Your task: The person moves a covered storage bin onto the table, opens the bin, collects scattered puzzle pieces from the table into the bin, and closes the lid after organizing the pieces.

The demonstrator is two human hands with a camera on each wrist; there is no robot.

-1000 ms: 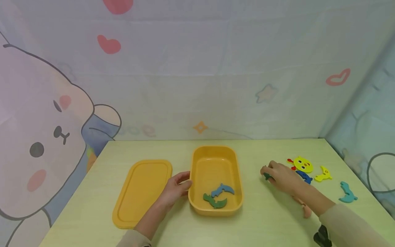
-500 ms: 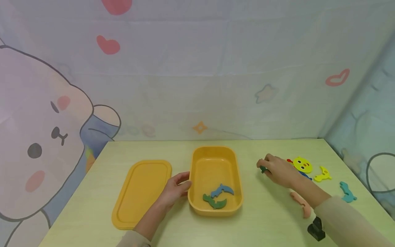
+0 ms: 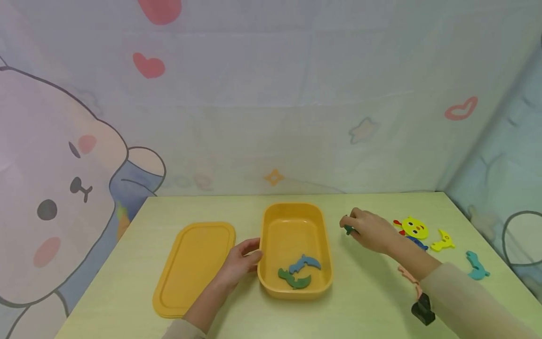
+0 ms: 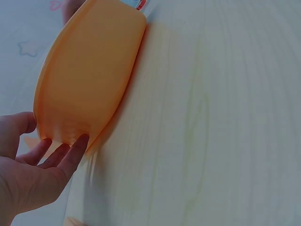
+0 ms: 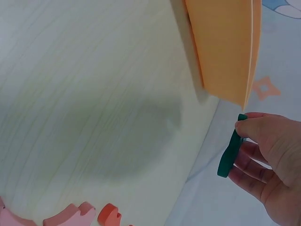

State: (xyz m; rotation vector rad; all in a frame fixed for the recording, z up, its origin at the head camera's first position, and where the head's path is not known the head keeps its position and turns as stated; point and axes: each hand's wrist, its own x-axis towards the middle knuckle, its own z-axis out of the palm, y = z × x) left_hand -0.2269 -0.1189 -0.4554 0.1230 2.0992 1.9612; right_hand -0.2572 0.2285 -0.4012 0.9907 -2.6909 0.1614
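Note:
My right hand [image 3: 367,230] pinches a dark green shaped piece [image 5: 230,150] between thumb and fingers, raised above the table to the right of the yellow box. The piece has a curved outline; in the head view the fingers mostly hide it. My left hand [image 3: 240,263] rests against the outer left side of the yellow box [image 3: 295,294]. In the left wrist view, its fingertips [image 4: 83,137] touch the box wall and the thumb lies at the rim. Inside the box lie a blue animal-shaped piece [image 3: 306,263] and a green animal-shaped piece [image 3: 296,281].
A yellow lid [image 3: 196,266] lies left of the box. On the right are a yellow face piece [image 3: 415,228], a dark blue piece [image 3: 417,242], a yellow curved piece [image 3: 443,241], a turquoise piece [image 3: 477,266] and a pink piece [image 3: 408,275]. A patterned cloth [image 3: 237,113] hangs behind.
My right hand has moved left and away from me, toward the box, with the dark green piece. My left hand and the box have stayed in place.

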